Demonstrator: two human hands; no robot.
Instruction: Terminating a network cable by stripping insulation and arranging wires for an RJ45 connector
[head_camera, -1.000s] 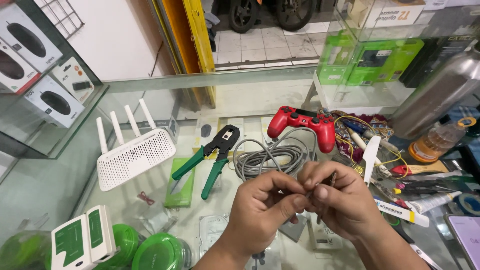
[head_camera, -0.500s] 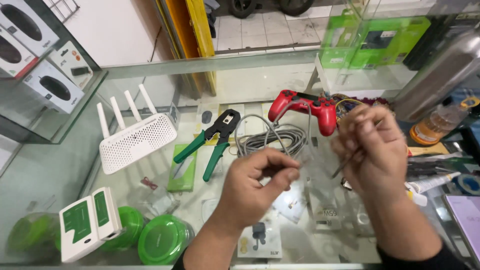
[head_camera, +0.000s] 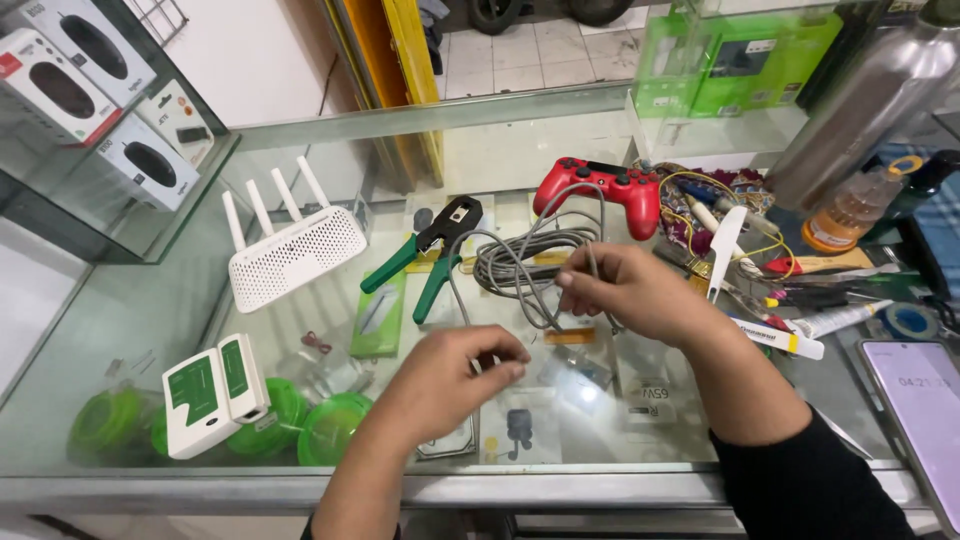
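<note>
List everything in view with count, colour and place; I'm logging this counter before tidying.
network cable: 1, grey, coiled mid-counter
crimping tool: 1, green handles, left of coil
router: 1, white, four antennas, left
cable tester: 1, white and green, front left
game controller: 1, red, behind coil
metal bottle: 1, silver, back right
phone: 1, screen lit, right edge
mouse boxes: 3, white, left glass case
glass counter: 1, clear
left hand: pinching cable end, front centre
right hand: holding cable strand by coil
</note>
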